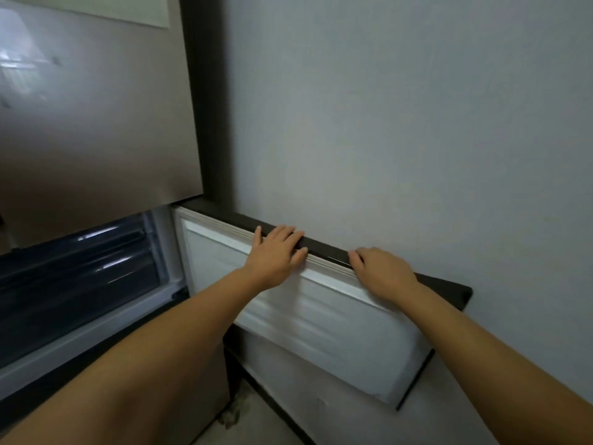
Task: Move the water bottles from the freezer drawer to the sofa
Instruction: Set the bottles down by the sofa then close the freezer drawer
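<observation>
Two bare hands rest on the top edge of one open freezer door (321,316), which swings out to the right against a pale grey wall (417,123). The left hand (276,256) lies flat on the dark rim with its fingers straight and spread, their tips reaching over the edge. The right hand (382,271) sits just beside it along the same rim, fingers bent over the far side of the edge and gripping the door. Both forearms stretch in from the bottom of the frame. To the left, one dark, glossy freezer drawer (80,268) shows in the open compartment below the single steel upper door (96,107); what it contains cannot be made out, and no water bottle is visible. A strip of tiled floor (250,412) appears beneath the door.
</observation>
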`<action>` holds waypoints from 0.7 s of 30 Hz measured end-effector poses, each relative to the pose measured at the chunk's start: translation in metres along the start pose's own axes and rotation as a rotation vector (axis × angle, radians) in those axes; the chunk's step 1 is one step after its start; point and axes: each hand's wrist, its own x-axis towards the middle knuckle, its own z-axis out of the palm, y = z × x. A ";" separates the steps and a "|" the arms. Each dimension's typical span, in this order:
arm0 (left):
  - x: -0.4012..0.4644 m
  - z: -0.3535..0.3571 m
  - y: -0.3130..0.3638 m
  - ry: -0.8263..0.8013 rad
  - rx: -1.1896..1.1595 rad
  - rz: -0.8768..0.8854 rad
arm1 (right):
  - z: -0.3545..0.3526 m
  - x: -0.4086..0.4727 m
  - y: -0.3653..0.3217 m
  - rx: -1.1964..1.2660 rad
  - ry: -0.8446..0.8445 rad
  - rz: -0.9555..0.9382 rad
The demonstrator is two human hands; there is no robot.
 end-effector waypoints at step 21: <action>-0.167 -0.080 -0.020 -0.052 -0.136 -0.133 | -0.005 -0.111 -0.113 0.280 -0.285 -0.369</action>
